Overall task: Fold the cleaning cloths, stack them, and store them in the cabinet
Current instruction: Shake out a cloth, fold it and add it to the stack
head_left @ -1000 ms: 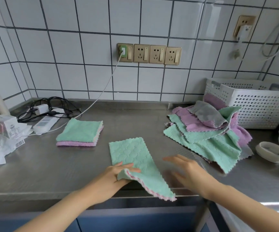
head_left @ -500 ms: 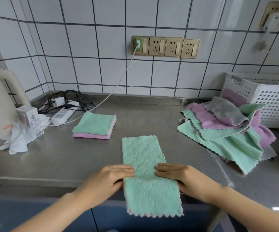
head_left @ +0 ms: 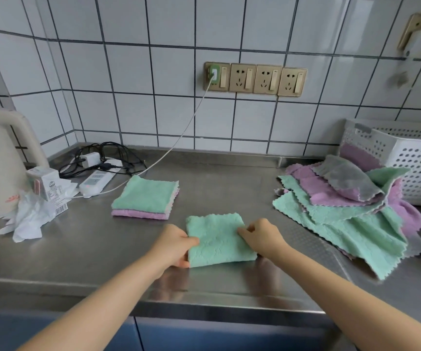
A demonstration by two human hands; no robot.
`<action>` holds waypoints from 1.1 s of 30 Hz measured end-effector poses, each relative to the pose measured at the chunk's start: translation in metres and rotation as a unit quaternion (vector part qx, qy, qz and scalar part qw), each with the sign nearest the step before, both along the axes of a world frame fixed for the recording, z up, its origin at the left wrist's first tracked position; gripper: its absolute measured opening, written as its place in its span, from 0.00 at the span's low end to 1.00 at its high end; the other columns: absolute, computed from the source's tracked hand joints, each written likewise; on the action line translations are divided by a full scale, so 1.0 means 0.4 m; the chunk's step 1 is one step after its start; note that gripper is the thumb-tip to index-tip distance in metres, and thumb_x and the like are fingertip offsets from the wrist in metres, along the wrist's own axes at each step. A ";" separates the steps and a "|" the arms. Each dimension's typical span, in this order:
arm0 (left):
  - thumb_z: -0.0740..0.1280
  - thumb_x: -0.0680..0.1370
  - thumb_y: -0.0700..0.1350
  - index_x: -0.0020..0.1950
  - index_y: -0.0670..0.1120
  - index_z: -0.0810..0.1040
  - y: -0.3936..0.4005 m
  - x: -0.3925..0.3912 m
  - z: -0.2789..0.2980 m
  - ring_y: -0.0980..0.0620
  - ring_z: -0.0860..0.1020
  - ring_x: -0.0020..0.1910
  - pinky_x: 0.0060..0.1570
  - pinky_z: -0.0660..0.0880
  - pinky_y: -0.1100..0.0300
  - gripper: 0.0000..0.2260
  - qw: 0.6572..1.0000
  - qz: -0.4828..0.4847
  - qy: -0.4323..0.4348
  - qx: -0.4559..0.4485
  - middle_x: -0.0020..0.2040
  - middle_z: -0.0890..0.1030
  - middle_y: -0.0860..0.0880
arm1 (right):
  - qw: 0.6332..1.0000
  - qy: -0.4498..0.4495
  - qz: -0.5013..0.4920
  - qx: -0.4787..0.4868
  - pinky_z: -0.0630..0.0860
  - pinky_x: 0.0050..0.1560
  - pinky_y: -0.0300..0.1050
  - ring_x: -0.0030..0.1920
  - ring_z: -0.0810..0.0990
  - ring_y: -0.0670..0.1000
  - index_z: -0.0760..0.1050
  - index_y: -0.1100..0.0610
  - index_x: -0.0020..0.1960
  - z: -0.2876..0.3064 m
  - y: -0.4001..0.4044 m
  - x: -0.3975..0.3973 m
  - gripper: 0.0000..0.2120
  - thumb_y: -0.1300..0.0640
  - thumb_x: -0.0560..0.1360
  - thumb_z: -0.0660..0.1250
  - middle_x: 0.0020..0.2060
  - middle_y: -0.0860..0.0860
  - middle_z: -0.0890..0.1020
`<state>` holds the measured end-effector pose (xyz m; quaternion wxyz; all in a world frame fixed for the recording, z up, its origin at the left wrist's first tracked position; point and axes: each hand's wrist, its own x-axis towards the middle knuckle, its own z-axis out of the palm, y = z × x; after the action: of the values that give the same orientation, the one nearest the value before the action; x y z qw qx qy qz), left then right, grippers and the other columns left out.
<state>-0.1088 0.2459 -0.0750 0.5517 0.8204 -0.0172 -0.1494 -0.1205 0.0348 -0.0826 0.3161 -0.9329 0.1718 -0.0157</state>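
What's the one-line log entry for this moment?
step: folding | hands: both grip green cloth | folded stack: two | unfolded pile: waiting

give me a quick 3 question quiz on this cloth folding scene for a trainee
1. True or false: the folded stack has a green cloth on top.
2. Which hand grips the green cloth at its left edge: A) left hand B) right hand?
3. Fill in: the unfolded pile lies beside the white ____.

Key: 1 true; 2 A; 3 basket
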 end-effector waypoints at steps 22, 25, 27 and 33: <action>0.54 0.78 0.63 0.73 0.58 0.63 -0.030 0.000 -0.079 0.53 0.44 0.77 0.72 0.44 0.44 0.24 0.865 -0.145 -0.314 0.364 0.78 0.54 0.59 | 0.939 -0.136 0.143 -0.283 0.66 0.62 0.50 0.68 0.67 0.53 0.69 0.52 0.67 -0.002 0.054 -0.042 0.19 0.48 0.78 0.56 0.64 0.49 0.72; 0.50 0.80 0.62 0.76 0.58 0.57 -0.025 -0.006 -0.093 0.52 0.40 0.77 0.72 0.38 0.42 0.25 0.871 -0.159 -0.264 0.383 0.79 0.49 0.57 | 0.934 -0.089 0.232 -0.258 0.57 0.73 0.50 0.76 0.53 0.53 0.61 0.50 0.74 -0.032 0.046 -0.031 0.23 0.45 0.80 0.52 0.74 0.49 0.62; 0.48 0.81 0.61 0.77 0.58 0.54 -0.015 -0.011 -0.098 0.51 0.40 0.77 0.72 0.38 0.41 0.24 0.874 -0.153 -0.251 0.388 0.79 0.47 0.58 | 0.941 -0.042 0.235 -0.242 0.51 0.75 0.55 0.77 0.46 0.54 0.53 0.45 0.76 -0.053 0.025 -0.035 0.24 0.42 0.81 0.47 0.77 0.48 0.53; 0.46 0.83 0.54 0.77 0.56 0.54 0.024 -0.038 -0.104 0.50 0.43 0.78 0.73 0.39 0.45 0.22 0.882 -0.116 -0.242 0.387 0.79 0.51 0.52 | 0.951 0.003 0.196 -0.240 0.45 0.75 0.56 0.77 0.40 0.59 0.41 0.34 0.74 -0.078 -0.049 -0.070 0.23 0.38 0.80 0.40 0.78 0.47 0.49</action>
<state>-0.1242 0.2554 -0.1164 0.1471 0.9714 -0.1862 -0.0035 -0.1486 0.0152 -0.1138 0.0796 -0.9965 -0.0224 0.0089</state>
